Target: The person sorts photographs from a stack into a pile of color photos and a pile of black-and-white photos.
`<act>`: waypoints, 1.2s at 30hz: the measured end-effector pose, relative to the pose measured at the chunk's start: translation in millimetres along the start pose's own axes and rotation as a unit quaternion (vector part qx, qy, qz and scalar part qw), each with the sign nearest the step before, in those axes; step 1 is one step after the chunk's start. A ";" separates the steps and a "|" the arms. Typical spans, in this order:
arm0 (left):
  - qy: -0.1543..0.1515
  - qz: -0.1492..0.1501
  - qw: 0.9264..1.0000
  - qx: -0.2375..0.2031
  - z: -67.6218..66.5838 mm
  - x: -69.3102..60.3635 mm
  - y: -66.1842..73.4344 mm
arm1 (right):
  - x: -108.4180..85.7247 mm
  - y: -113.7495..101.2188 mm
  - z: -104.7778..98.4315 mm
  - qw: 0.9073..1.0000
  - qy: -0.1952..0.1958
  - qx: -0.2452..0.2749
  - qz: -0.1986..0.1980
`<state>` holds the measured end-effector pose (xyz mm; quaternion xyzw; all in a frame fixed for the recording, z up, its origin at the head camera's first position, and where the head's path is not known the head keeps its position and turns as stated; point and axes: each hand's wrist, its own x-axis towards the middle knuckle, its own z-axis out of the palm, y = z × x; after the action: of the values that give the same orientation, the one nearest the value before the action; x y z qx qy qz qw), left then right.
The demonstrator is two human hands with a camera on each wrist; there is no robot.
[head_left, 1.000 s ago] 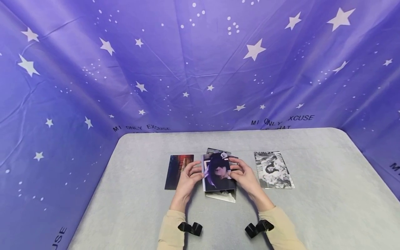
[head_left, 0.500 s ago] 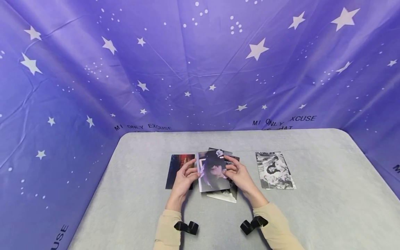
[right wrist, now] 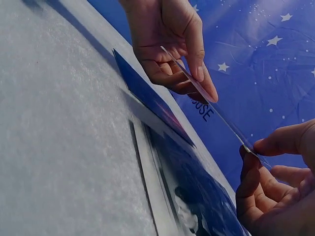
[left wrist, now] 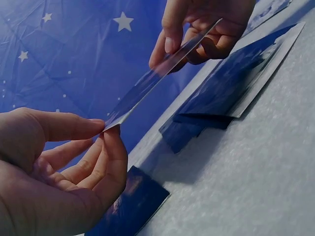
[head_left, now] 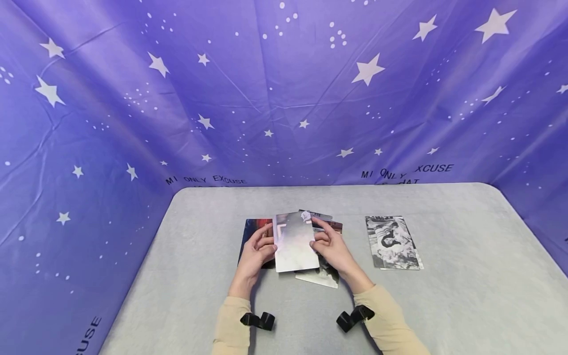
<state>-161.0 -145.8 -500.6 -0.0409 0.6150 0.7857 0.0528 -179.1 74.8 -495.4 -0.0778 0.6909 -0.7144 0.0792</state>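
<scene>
Between both hands a glossy photo card is held above the table, its face washed out by glare in the head view. My left hand pinches its left edge between thumb and fingers; my right hand pinches the right edge. In the left wrist view the card appears nearly edge-on, raised off the surface. Partly hidden beneath it lies a loose pile of photo cards. A dark blue and red card rests on the table behind my left hand, partly covered by it.
To the right, a small stack of black-and-white photo cards lies on the grey table. A purple cloth with white stars hangs behind and at the sides. Black straps with small cameras sit at both wrists.
Both hands have shifted left with the held card, uncovering more of the pile beneath. The card has tilted, and its dark purple portrait has turned into bright glare.
</scene>
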 end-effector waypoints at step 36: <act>0.040 -0.009 0.996 0.074 -65.4 3.2 13.2 | 29.4 3.5 51.8 0.995 -0.079 -0.061 -0.001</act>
<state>-165.9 -212.4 -504.0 -0.0741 0.6727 0.7352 0.0377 -196.3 17.8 -497.1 -0.1391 0.7246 -0.6628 0.1280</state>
